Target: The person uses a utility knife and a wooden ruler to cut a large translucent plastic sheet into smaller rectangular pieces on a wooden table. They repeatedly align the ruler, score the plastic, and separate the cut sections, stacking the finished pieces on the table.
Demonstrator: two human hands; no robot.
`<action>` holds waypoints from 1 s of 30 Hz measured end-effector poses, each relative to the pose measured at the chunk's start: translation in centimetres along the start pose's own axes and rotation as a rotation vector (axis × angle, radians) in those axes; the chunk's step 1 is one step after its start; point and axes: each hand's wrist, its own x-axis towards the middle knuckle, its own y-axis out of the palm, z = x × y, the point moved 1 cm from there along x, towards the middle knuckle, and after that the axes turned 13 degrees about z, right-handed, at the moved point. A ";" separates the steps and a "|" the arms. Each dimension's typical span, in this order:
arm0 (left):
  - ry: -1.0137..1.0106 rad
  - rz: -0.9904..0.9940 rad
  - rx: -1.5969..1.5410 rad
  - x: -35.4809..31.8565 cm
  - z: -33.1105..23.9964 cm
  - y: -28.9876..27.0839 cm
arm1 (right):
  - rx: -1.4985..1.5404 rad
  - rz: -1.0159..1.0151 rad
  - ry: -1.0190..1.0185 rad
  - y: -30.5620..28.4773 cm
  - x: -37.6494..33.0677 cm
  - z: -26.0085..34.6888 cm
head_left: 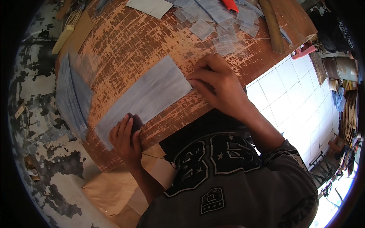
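Note:
A long greyish, cloudy sheet (148, 93), which looks like thin plastic, lies slantwise across the worn brown table. My right hand (218, 81) pinches the sheet's right end between thumb and fingers. Near the sheet's lower left end, my left hand (125, 140) rests on it, its fingers curled around a small dark rounded pad (135, 122). The pad's exact kind is not clear, and the fingers partly cover it. Left of the sheet, a stack of similar bluish-grey sheets (72, 95) hangs over the table's left edge.
Small clear plastic pieces (220, 32) lie scattered at the far side, by a red object (230, 4). A brown wooden strip (272, 26) lies at far right. Cord and a pale block (64, 38) sit far left. Brown paper (114, 190) is below the table's near edge (125, 161).

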 end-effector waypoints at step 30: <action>-0.655 -0.313 -0.278 -4.6 7.0 -1.1 | -0.071 0.026 0.012 0.0 0.0 0.2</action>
